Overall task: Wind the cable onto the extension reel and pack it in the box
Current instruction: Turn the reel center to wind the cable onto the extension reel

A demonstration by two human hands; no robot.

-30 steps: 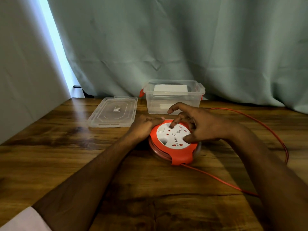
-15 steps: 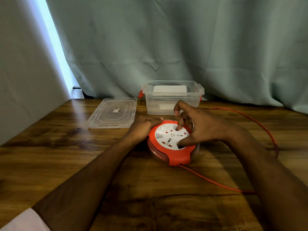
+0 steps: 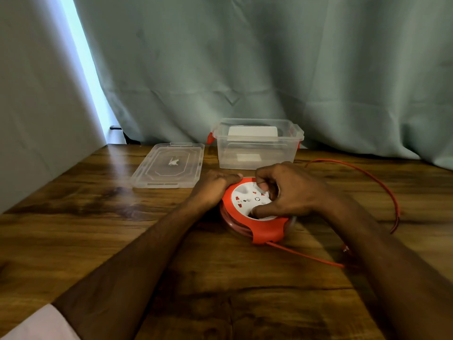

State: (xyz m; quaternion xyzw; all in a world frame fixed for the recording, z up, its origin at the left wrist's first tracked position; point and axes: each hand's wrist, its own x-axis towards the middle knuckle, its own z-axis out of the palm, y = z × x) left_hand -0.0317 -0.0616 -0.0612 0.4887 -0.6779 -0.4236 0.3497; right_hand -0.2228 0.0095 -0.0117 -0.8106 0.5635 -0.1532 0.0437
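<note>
the extension reel (image 3: 255,212) lies flat on the wooden bench (image 3: 73,229), white socket face up. the right hand (image 3: 291,192) sits on top of it, fingers (image 3: 263,184) curled into the white face, thumb at its near edge. the left hand (image 3: 215,186) holds the reel's left rim, fingers bent against it. the red cable (image 3: 382,187) leaves the reel below the right thumb and loops round right of that hand. beyond the fingers stands the open clear box (image 3: 257,146), its lid (image 3: 169,165) flat to its left.
</note>
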